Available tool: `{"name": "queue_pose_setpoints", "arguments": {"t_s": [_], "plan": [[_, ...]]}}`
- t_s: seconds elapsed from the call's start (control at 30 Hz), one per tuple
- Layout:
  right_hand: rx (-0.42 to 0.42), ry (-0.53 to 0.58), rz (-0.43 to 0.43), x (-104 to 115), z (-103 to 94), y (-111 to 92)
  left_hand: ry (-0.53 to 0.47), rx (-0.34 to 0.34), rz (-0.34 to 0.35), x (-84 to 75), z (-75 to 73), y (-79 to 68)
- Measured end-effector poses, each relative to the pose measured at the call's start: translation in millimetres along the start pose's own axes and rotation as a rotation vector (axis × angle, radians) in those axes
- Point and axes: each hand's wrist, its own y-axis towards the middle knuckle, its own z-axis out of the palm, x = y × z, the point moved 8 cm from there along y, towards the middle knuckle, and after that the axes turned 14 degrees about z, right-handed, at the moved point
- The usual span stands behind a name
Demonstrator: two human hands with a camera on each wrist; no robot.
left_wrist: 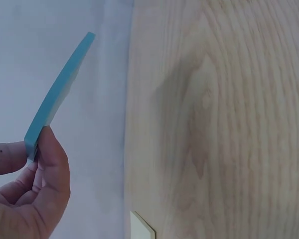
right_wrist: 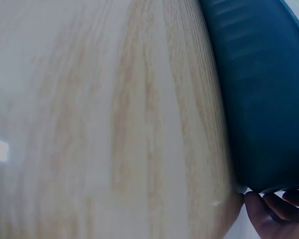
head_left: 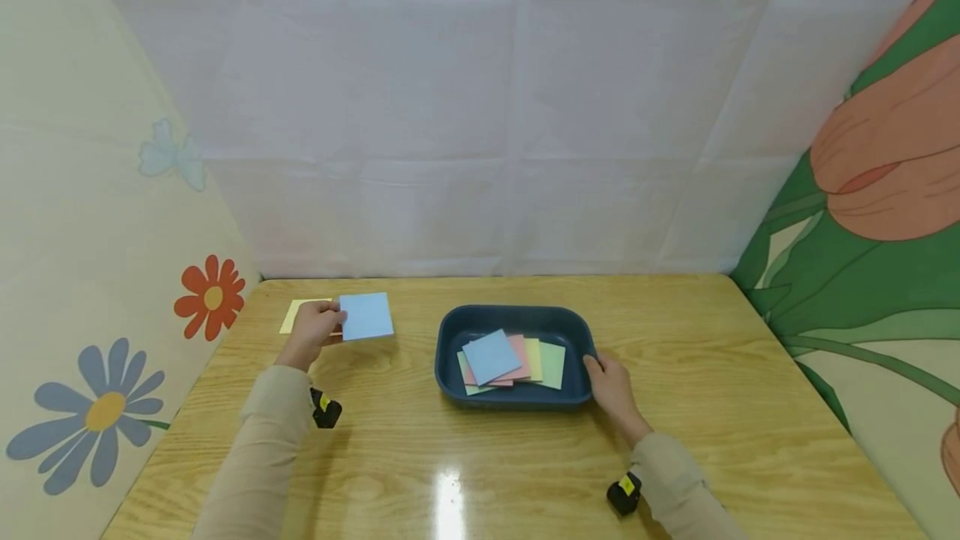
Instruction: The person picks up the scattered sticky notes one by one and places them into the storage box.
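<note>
My left hand pinches a light blue sticky note pad by one edge, above the far left of the table. From the left wrist view the blue pad shows edge-on as a thin block between thumb and fingers. A yellow sticky note pad lies on the table, partly covered by the left hand. My right hand grips the right end of a dark blue plastic basin. Inside the basin, blue, pink, yellow and green sticky note pads overlap in a loose pile.
The wood-grain table reaches back to a white cloth wall. Flower-patterned cloths stand along both sides. A small black device is by the left wrist, another by the right.
</note>
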Motion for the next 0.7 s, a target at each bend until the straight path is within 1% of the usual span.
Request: {"name": "queue_pose_setpoints", "arguments": {"t_s": [0.33, 0.7], "plan": [[0.002, 0.025, -0.011, 1.0, 0.4, -1.4, 0.021, 0.057, 0.061, -18.7, 10.6, -0.7], [0.014, 0.029, 0.002, -0.6, 1.6, -1.7, 0.000, 0.076, 0.096, -31.2, 20.8, -0.8]]}}
